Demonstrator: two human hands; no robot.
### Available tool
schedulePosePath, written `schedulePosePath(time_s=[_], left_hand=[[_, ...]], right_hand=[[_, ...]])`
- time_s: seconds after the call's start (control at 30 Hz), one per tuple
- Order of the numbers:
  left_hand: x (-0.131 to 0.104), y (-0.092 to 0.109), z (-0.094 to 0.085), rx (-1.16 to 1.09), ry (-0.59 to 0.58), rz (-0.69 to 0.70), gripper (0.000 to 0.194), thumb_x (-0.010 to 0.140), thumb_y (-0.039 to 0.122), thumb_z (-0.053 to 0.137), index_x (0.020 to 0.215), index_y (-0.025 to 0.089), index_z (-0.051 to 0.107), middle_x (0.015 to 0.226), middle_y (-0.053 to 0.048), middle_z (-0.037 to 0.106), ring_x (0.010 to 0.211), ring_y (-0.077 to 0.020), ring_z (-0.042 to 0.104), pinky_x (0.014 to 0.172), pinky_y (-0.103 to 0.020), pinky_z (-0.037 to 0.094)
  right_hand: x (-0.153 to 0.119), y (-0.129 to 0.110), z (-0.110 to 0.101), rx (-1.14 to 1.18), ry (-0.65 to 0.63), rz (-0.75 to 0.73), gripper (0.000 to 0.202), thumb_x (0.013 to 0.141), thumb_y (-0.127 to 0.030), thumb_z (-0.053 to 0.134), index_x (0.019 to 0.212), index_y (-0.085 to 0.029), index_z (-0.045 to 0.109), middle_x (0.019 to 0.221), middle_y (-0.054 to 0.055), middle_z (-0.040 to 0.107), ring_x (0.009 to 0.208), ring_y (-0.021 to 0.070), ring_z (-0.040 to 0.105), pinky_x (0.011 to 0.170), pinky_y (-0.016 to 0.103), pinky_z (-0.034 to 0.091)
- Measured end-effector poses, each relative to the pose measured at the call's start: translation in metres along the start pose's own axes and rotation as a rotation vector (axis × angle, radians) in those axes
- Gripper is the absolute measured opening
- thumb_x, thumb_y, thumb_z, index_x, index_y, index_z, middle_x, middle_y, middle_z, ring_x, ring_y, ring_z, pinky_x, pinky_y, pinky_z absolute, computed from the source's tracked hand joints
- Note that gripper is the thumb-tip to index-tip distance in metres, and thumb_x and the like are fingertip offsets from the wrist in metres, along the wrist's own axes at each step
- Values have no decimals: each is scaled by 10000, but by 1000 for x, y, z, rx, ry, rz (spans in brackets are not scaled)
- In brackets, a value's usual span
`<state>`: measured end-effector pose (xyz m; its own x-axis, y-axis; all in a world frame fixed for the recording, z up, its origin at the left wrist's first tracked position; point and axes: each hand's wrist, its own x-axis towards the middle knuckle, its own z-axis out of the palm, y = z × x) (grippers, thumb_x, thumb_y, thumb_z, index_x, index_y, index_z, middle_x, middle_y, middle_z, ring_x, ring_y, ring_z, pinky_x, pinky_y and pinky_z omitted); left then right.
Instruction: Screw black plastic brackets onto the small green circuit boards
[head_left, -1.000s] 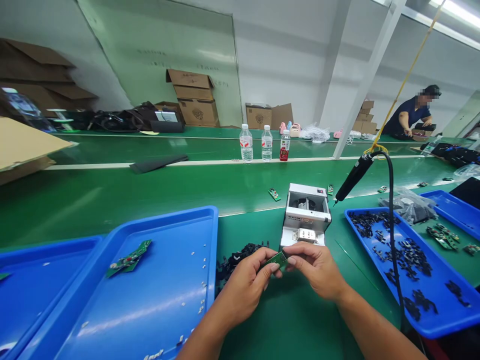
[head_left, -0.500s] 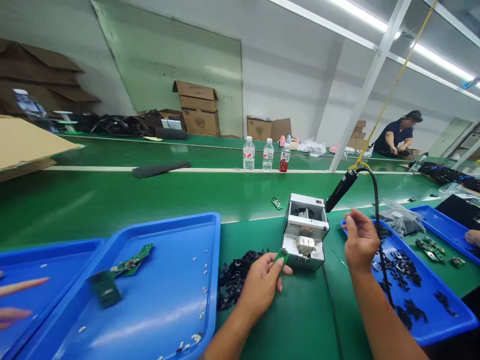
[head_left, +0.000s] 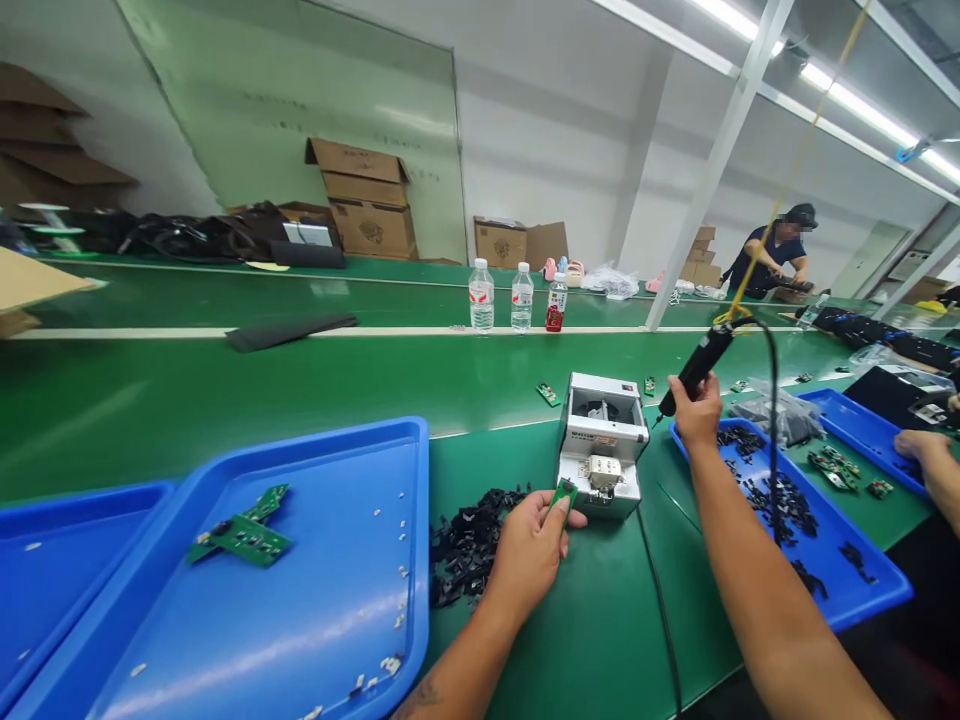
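Between the thumb and fingers of my left hand (head_left: 529,545) is a small green circuit board (head_left: 564,491), just in front of a grey-white screw feeder (head_left: 604,440). My right hand (head_left: 697,408) is wrapped round the lower body of a black electric screwdriver (head_left: 701,365), which hangs from a yellow cord. Its thin bit points down and left, close to the feeder's right side. A heap of small black plastic parts (head_left: 472,545) lies on the green mat left of the feeder, partly behind my left hand.
At left a blue tray (head_left: 421,500) holds several circuit boards (head_left: 251,535) and white bits. Another blue tray (head_left: 885,605) with black parts stands at right, beside a co-worker's hand (head_left: 930,460). Bottles (head_left: 481,298) stand behind the feeder; a person (head_left: 772,255) works farther back.
My right hand has risen and closed round the electric screwdriver. A circuit board that was blurred above the left tray now lies in it, and the hand at the left edge is gone.
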<state>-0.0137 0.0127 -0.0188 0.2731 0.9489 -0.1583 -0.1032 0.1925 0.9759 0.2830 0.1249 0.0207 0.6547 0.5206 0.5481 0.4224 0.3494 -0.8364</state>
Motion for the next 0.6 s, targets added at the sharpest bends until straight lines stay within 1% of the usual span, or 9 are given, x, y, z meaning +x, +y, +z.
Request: schedulePosePath(time_s=[0.1, 0.17, 0.2, 0.27, 0.33, 0.4, 0.5, 0.57, 0.6], left_hand=[[0, 0, 1, 12, 7, 1, 496, 807, 612, 644, 942, 137, 600, 872, -92, 741, 480, -82, 451, 466, -228, 290], [1, -1, 0, 24, 9, 1, 486, 822, 607, 637, 942, 137, 602, 859, -88, 740, 482, -84, 448, 466, -227, 296], [1, -2, 0, 29, 7, -2, 482, 829, 603, 635, 945, 136, 604, 855, -87, 738, 484, -84, 447, 466, -226, 298], [1, -3, -1, 35, 4, -8, 477, 841, 596, 635, 960, 135, 606, 847, -78, 732, 491, -85, 446, 463, -220, 293], [2, -4, -1, 49, 5, -11, 482, 847, 602, 633, 961, 134, 614, 765, -51, 701, 487, -88, 434, 456, -214, 275], [1, -4, -1, 74, 8, -19, 496, 852, 622, 620, 939, 133, 625, 635, -12, 631, 465, -88, 396, 447, -210, 253], [0, -4, 0, 90, 11, -34, 505, 856, 639, 605, 910, 137, 631, 538, 23, 549, 441, -85, 349, 437, -207, 235], [0, -3, 0, 80, 18, -30, 498, 854, 637, 605, 916, 143, 625, 540, 26, 544, 447, -89, 362, 435, -203, 243], [-1, -3, 1, 73, 20, -28, 495, 853, 636, 604, 921, 146, 621, 542, 28, 541, 452, -92, 371, 434, -201, 249]], right_hand=[[-12, -33, -21, 26, 2, -75, 650, 704, -486, 825, 1208, -194, 537, 789, -31, 621, 655, 156, 634, 697, 326, 543], [-27, -61, -27, 146, -77, -111, 640, 768, -464, 798, 1294, -239, 510, 730, -76, 551, 557, 123, 581, 611, 294, 529], [-37, -76, -27, 249, -145, -106, 607, 821, -453, 758, 1335, -269, 493, 725, -84, 519, 531, 108, 556, 574, 278, 520], [-60, -102, -21, 399, -304, -32, 571, 889, -419, 701, 1395, -313, 458, 739, -83, 503, 519, 94, 544, 534, 259, 511], [-85, -122, -10, 462, -378, 7, 576, 912, -374, 690, 1426, -327, 435, 754, -79, 524, 507, 89, 543, 518, 257, 514], [-107, -133, 2, 463, -382, -35, 606, 919, -334, 693, 1452, -317, 406, 748, -78, 546, 503, 92, 548, 524, 265, 522], [-128, -136, 16, 482, -356, -185, 615, 922, -287, 694, 1453, -286, 382, 730, -80, 567, 496, 95, 545, 532, 272, 522], [-135, -132, 22, 482, -346, -254, 524, 913, -254, 700, 1368, -261, 442, 742, -73, 582, 504, 92, 545, 531, 266, 514], [-136, -130, 24, 459, -342, -263, 452, 904, -240, 706, 1295, -249, 480, 753, -68, 590, 515, 89, 550, 534, 261, 511]])
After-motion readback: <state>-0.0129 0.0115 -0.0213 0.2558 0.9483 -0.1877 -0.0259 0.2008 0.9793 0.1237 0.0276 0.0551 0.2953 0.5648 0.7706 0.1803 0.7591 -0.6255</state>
